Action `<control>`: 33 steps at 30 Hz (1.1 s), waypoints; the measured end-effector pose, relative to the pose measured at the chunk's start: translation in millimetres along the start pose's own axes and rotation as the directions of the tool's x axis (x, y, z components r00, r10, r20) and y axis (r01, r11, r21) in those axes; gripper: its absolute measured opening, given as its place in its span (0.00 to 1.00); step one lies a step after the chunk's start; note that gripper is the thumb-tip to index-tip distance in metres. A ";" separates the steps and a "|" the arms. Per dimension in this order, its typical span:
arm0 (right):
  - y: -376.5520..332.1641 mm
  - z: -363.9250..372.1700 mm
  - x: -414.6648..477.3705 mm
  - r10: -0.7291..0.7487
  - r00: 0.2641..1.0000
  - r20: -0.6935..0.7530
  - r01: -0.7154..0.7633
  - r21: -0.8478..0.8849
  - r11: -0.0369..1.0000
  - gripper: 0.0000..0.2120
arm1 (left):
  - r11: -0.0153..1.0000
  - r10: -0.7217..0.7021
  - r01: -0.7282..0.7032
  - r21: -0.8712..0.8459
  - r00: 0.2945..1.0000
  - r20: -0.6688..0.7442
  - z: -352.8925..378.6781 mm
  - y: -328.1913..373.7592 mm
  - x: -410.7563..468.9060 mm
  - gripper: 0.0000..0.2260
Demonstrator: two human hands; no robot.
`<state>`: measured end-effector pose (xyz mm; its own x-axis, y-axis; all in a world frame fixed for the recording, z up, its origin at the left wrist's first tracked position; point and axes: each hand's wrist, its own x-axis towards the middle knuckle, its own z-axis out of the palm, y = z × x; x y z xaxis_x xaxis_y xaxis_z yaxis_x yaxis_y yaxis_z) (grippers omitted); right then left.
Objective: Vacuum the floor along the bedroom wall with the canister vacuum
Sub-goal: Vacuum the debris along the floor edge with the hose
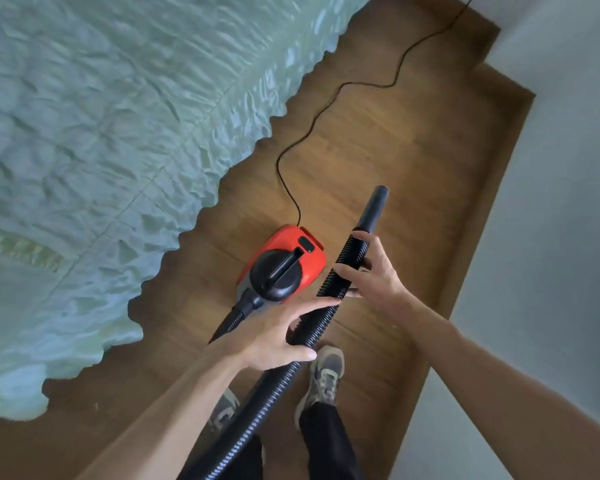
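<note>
A red and black canister vacuum stands on the wooden floor between the bed and the wall. A black ribbed hose runs from the bottom of the view up to a smooth black end tube, held in the air above the floor. My left hand curls round the hose lower down, thumb under it. My right hand grips the hose just below the end tube. A short tapered black nozzle sticks out of the canister's near side.
A bed with a pale green ruffled cover fills the left. The white wall with a wooden skirting board runs along the right, stepping at a corner at the top. The black power cord snakes across the floor. My shoes stand below the hose.
</note>
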<state>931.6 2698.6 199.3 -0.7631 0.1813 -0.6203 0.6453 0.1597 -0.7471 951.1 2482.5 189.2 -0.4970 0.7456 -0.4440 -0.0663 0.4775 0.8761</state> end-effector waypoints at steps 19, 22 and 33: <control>139.1 -60.6 68.0 0.264 0.962 0.066 -0.272 0.178 0.946 0.29 | 0.971 -0.237 0.238 0.026 0.938 0.253 77.3 -38.2 113.4 0.36; 153.2 -57.5 83.4 0.303 0.949 0.085 -0.314 0.179 0.932 0.29 | 0.957 -0.289 0.287 0.047 0.922 0.256 82.0 -52.0 124.1 0.37; 153.5 -33.3 167.6 0.263 0.943 0.203 -0.041 -0.715 0.698 0.38 | 0.930 -0.360 0.367 0.027 0.895 0.264 67.1 -95.1 145.7 0.36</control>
<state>903.9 2785.7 -11.4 -0.5571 0.0161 -0.8303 0.5082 0.7974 -0.3255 943.0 2577.0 28.6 -0.1927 0.6175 -0.7626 -0.2210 0.7299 0.6469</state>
